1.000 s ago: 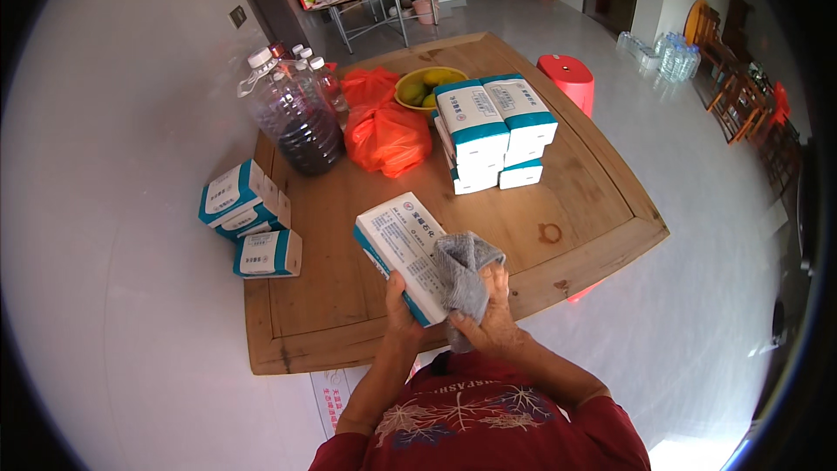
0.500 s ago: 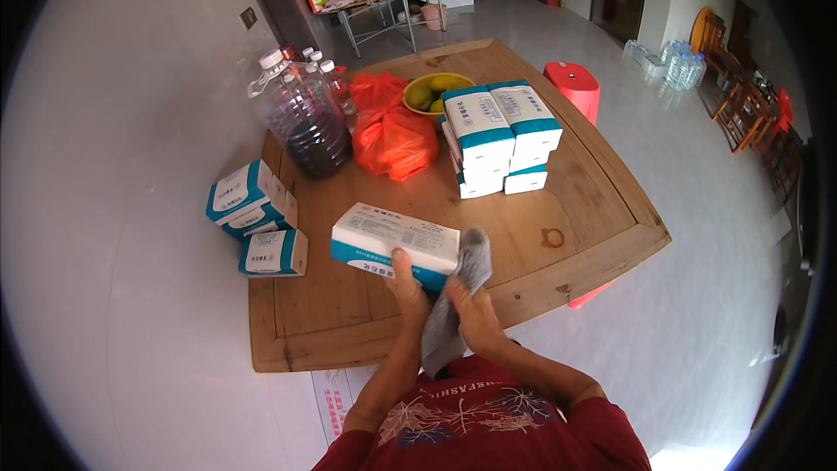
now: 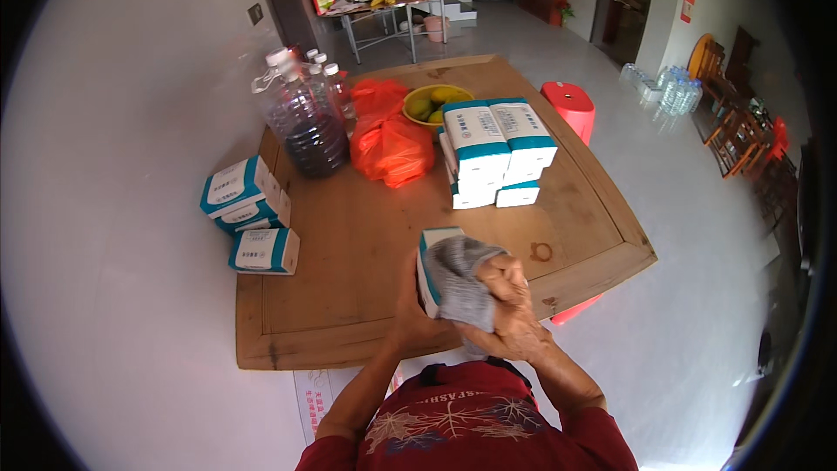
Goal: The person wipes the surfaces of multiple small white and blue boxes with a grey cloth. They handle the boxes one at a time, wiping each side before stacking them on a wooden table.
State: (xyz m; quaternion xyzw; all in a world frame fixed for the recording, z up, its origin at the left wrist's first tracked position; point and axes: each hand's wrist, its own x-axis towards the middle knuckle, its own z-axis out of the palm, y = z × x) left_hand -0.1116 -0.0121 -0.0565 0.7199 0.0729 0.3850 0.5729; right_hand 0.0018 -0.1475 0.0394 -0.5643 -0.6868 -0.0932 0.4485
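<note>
A white and teal tissue pack (image 3: 427, 281) is held up over the table's near edge by my left hand (image 3: 411, 312), whose fingers wrap its left side and lower end. My right hand (image 3: 513, 312) is closed on a grey cloth (image 3: 462, 272), which lies against the pack and covers much of it. Beyond my hands, to the right, stands a stack of similar tissue packs (image 3: 478, 144). Several more packs (image 3: 235, 187) are piled at the table's left edge, with one pack (image 3: 264, 250) in front of them.
On the wooden table (image 3: 340, 296) stand a large jug of dark liquid (image 3: 314, 139), clear bottles (image 3: 336, 87), a red plastic bag (image 3: 392, 148) and a yellow fruit bowl (image 3: 420, 115). A red stool (image 3: 571, 105) is beside the right edge. A cluttered second table (image 3: 384, 7) stands behind.
The tissue pack has turned from lying crosswise to pointing away from me. My right hand has brought the cloth from beside the pack up over it.
</note>
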